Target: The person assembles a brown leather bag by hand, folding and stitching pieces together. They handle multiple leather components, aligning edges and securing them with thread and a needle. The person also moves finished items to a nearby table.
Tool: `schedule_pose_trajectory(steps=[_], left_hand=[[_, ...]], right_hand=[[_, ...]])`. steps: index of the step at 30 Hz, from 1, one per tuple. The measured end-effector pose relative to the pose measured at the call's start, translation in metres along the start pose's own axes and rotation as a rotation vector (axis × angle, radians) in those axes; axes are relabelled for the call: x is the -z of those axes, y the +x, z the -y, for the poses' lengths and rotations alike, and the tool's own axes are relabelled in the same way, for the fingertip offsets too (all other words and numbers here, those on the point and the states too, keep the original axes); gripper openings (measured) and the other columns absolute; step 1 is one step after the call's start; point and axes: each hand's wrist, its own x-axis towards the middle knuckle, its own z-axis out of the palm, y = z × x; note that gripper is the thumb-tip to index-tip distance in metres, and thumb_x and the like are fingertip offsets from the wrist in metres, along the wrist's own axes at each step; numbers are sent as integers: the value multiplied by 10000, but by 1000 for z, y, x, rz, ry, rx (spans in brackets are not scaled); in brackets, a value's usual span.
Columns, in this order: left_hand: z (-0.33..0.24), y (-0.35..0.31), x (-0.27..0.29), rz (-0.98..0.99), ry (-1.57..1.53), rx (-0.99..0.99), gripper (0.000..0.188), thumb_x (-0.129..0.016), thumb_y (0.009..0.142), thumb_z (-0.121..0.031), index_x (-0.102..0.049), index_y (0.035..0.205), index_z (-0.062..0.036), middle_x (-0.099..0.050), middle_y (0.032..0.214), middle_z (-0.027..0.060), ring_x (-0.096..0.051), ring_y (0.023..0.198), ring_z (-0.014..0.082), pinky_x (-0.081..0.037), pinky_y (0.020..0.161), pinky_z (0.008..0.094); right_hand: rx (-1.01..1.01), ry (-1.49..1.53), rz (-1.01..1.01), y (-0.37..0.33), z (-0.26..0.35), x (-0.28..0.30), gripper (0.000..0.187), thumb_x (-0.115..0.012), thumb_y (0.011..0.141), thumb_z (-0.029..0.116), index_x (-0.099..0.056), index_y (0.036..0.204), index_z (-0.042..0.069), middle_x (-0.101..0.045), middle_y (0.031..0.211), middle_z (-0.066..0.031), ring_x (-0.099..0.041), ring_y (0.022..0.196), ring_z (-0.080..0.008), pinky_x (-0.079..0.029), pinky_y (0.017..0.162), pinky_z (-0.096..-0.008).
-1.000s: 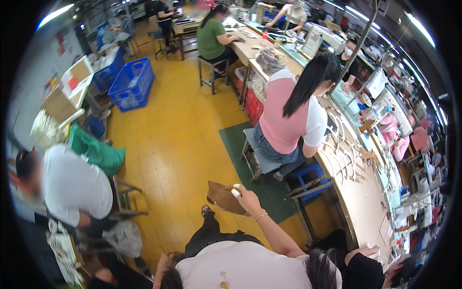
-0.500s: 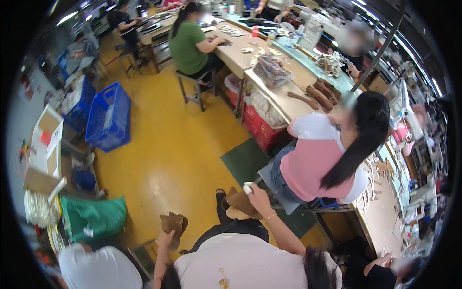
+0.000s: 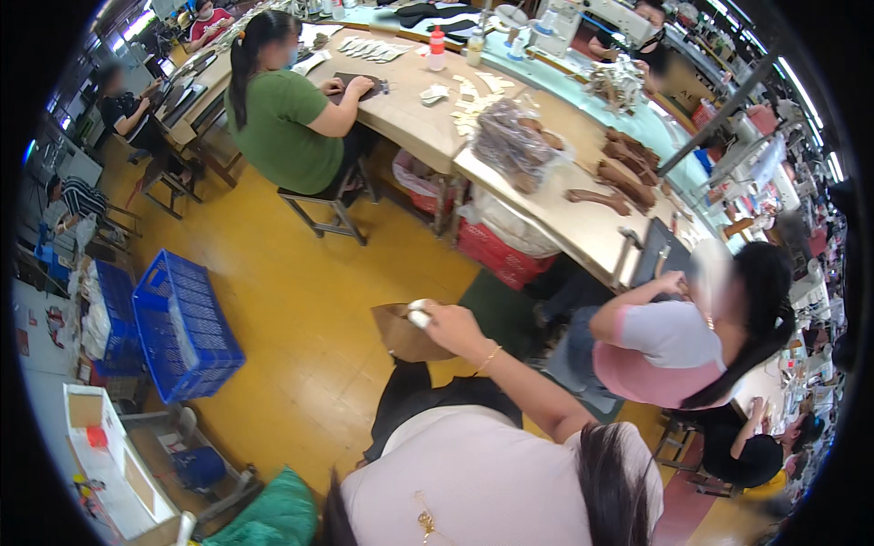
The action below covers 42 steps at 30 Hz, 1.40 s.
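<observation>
Held out in front of my body, my right hand (image 3: 451, 329) is closed on a flat brown leather piece (image 3: 405, 337). White covers (image 3: 419, 314) wrap its fingertips, and the leather hangs over the yellow floor (image 3: 309, 300). My left hand is out of the picture. To the right, a seated co-worker in a pink and white shirt (image 3: 651, 341) works at the long table (image 3: 583, 232).
Blue crates (image 3: 187, 328) stand on the floor at left, near a green sack (image 3: 273, 514). A co-worker in green (image 3: 282, 127) sits on a stool (image 3: 337, 218) ahead. Brown leather parts (image 3: 628, 173), a plastic bag of pieces (image 3: 514, 141) and a red crate (image 3: 501, 255) line the right side.
The view has moved forward and turned; the crates and sack sit lower. My left hand, holding a brown leather piece before, has left the picture. My right hand still holds its leather.
</observation>
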Motion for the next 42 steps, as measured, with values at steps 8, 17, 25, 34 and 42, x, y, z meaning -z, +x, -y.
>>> schedule_pose_trajectory(steps=[8,17,25,34,42], left_hand=[[-130,143,186,-62,6,-14,704,-586,795,-541,-626,1032,121,-645,1010,306,-621,1024,377,-467,869,412],[-239,283,347,-288,-56,27,762,-580,775,-590,-620,1095,101,-616,1082,323,-595,1070,408,-453,908,437],[-237,358,466,-150,-73,142,766,-597,768,-589,-621,1098,102,-613,1085,328,-600,1068,403,-479,872,413],[-249,495,667,7,-87,91,733,-629,763,-548,-617,1113,95,-602,1121,322,-593,1082,402,-477,884,404],[-423,671,873,-127,221,-40,684,-661,759,-496,-618,1142,70,-600,1163,294,-566,1126,404,-442,948,379]], right_hand=[[-48,4,47,175,54,-44,265,-505,918,266,-607,1085,88,-640,732,-181,-631,695,-362,-483,639,-463],[225,110,208,418,182,-152,243,-533,900,240,-616,1057,74,-656,777,-171,-631,720,-357,-480,647,-458],[352,161,438,630,309,-217,322,-520,877,216,-565,1138,35,-661,785,-185,-641,738,-356,-495,680,-465],[-1,227,344,789,392,-295,497,-586,901,339,-495,1249,-4,-659,967,-206,-645,902,-343,-498,784,-397],[-116,239,143,883,406,-314,412,-578,880,207,-455,1231,31,-642,959,-195,-619,889,-368,-493,763,-449]])
